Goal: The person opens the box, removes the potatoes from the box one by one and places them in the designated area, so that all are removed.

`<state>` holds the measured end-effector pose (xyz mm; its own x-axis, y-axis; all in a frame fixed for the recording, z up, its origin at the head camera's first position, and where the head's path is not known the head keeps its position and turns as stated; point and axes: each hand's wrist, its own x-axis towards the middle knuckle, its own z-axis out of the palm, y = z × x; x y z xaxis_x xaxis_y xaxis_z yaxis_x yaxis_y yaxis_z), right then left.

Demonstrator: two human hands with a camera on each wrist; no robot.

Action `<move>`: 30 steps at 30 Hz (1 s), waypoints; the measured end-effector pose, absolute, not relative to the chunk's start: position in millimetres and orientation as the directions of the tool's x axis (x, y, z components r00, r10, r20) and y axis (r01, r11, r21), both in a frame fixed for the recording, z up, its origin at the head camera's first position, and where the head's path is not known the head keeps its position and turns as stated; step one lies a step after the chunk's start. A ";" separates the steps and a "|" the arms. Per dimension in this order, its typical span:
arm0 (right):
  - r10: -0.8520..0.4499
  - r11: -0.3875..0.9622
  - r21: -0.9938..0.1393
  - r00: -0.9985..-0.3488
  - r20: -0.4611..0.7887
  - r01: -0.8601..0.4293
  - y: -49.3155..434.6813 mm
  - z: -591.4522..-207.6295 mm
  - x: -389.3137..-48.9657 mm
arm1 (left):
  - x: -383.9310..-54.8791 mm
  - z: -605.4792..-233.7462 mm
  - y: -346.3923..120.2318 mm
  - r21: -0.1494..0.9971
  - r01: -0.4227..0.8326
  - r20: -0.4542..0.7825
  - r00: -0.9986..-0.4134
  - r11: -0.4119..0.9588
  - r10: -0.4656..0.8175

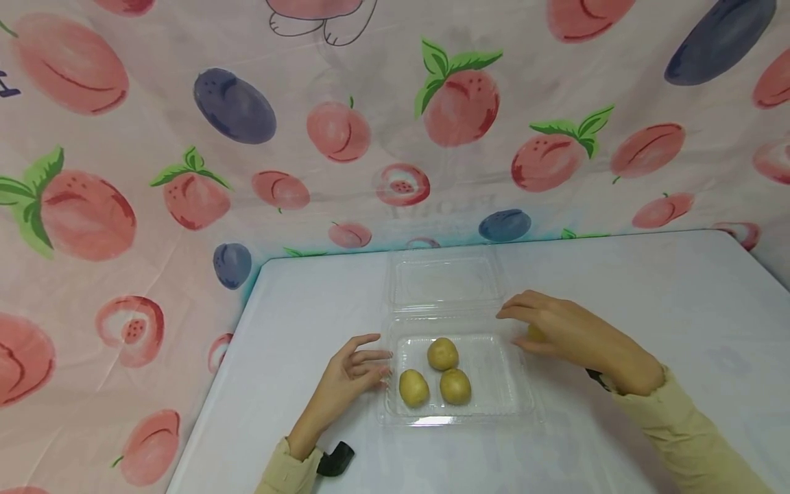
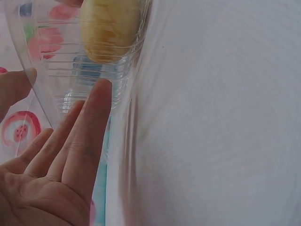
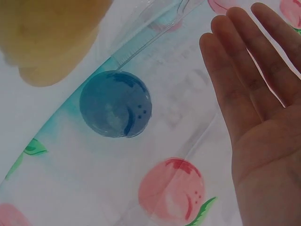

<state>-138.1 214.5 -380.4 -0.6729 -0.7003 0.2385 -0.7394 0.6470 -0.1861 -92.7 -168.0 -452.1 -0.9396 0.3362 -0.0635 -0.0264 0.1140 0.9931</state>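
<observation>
A clear plastic clamshell box (image 1: 506, 384) lies unfolded on the table with its lid flipped back toward the wall. Three yellow potatoes (image 1: 455, 386) sit in its base, toward the left. My left hand (image 1: 348, 374) is at the box's left side, fingers extended. In the left wrist view the fingertips (image 2: 99, 92) lie along the ribbed wall, close below a potato (image 2: 113, 28). On the other side, my right hand (image 1: 555, 329) hovers by the right rim, fingers straight. Beneath it another potato (image 1: 535, 333) shows partly, and the right wrist view has a blurred potato (image 3: 51, 33) apart from the fingers.
The lid (image 1: 447, 281) reaches close to the table's back edge. A fruit-printed cloth (image 1: 345, 185) hangs behind and to the left of the white table (image 1: 296, 302). Black wrist straps show at the sleeves, one with a black piece (image 1: 336, 460) standing out from the left cuff.
</observation>
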 end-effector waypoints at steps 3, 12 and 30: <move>-0.705 0.644 -0.171 -0.665 0.246 -0.746 210.6 -379.3 -138.4 | -93.0 -452.6 -168.4 0.993 -0.024 -0.062 -0.940 0.117 0.336; -0.726 0.615 -0.171 -0.637 0.257 -0.770 197.6 -376.1 -139.7 | -93.3 -452.9 -168.5 0.993 -0.031 -0.067 -0.940 0.112 0.336; -0.766 0.584 -0.086 -0.583 0.271 -0.807 178.7 -375.1 -141.6 | -92.4 -451.5 -167.5 0.993 -0.032 -0.068 -0.940 0.111 0.334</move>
